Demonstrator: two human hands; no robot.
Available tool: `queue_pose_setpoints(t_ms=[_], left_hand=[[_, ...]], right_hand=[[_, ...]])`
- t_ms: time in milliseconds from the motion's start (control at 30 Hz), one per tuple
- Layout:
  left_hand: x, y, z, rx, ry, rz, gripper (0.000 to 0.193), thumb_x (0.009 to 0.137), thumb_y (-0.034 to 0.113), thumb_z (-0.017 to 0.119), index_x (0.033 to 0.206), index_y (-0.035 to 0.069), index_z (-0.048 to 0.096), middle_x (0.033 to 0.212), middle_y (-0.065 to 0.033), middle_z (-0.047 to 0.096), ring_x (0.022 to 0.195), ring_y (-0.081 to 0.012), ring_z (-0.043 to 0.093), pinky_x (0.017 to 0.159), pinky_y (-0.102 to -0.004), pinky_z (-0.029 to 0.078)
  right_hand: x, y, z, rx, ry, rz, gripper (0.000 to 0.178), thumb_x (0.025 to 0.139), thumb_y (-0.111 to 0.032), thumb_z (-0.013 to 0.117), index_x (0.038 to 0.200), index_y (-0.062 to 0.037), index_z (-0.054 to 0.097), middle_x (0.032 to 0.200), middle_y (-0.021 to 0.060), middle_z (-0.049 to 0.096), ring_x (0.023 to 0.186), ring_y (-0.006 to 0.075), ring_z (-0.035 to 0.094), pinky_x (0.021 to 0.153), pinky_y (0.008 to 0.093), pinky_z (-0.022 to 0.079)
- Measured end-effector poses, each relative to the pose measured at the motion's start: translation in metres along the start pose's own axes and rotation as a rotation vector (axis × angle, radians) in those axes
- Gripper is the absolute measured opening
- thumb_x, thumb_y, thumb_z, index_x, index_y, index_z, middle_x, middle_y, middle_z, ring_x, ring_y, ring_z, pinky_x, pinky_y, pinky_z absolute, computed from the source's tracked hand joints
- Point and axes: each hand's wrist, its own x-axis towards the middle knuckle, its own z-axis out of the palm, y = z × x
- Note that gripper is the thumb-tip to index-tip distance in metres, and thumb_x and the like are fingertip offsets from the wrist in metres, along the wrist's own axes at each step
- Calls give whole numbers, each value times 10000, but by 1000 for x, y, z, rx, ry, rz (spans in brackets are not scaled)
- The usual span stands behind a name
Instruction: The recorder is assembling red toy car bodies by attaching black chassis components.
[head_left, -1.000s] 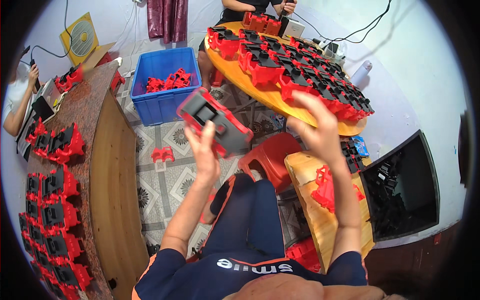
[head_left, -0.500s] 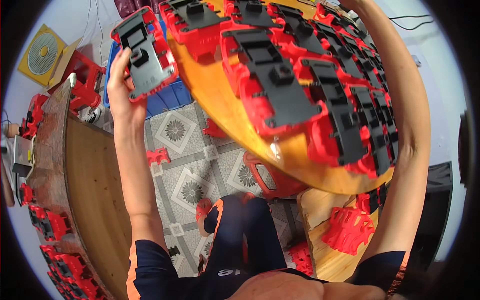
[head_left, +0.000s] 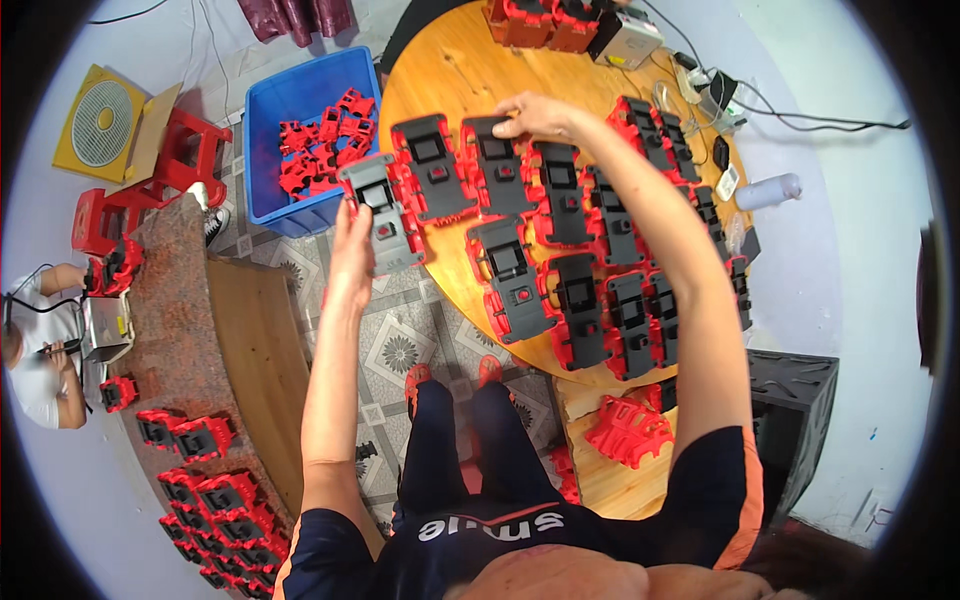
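My left hand [head_left: 352, 250] grips a red plastic housing with a black-grey plate [head_left: 392, 240] by its left side, tilted at the left edge of the round wooden table [head_left: 440, 70]. My right hand [head_left: 540, 117] reaches across the table, its fingers closed on the top end of a similar red-and-black housing [head_left: 497, 178]. Between the two hands lies another such housing [head_left: 437, 175], next to the held one. Several more red-and-black housings [head_left: 510, 285] lie in close rows on the table, black plates up.
A blue bin [head_left: 262, 190] of red parts stands left of the table. More housings sit on a brown counter [head_left: 190, 300], where another person [head_left: 45, 345] works. Red frames [head_left: 630, 430] lie on a low wooden surface. Cables and a bottle [head_left: 768, 192] are at the far right.
My view has shifted and shows more of the table and bin. My left hand has brought its housing beside the rows. My right hand, largely out of view before, is now on a housing.
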Motion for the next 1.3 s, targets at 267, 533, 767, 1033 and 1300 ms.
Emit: queue_pose_setpoints(t_ms=[267,533,767,1033,1300], left_hand=[[48,14,4,39,51,-22,675,988,215,563,1532,63,193,1412,-133,468,1237,-203,498,1029,-329,400],[151,54,48,428,60,105,690,946,207,625,1518,80,261,1406,-140,474,1231,-224,498,996,-347,434],[187,33,139,342,-3,13,622,979,218,565,1487,18,266,1315,-161,539,1125,-223,561,948,-339,461],[171,-3,251,161,-29,-120,560,1009,232,514,1472,41,265,1337,-145,517,1179,-237,517,965,-351,453],[140,23,214,503,-38,-116,912,915,589,546,1540,58,148,1546,-226,268,1415,-342,298,1088,-437,336]], right_hand=[[63,4,-3,-18,242,-116,447,784,-134,796,1186,-25,635,965,112,678,743,212,633,636,359,531],[85,11,-70,108,320,-30,528,800,-132,791,1259,-21,556,911,101,649,667,184,582,586,330,500],[71,61,-136,120,417,25,511,818,-126,772,1271,-27,560,949,105,663,754,194,612,630,335,506],[45,117,-216,-164,523,77,439,879,-98,698,1294,-33,569,1046,91,667,754,156,593,587,307,497],[9,94,-189,-599,856,-309,362,915,-283,650,1213,-80,611,1045,133,693,869,284,678,718,384,524]])
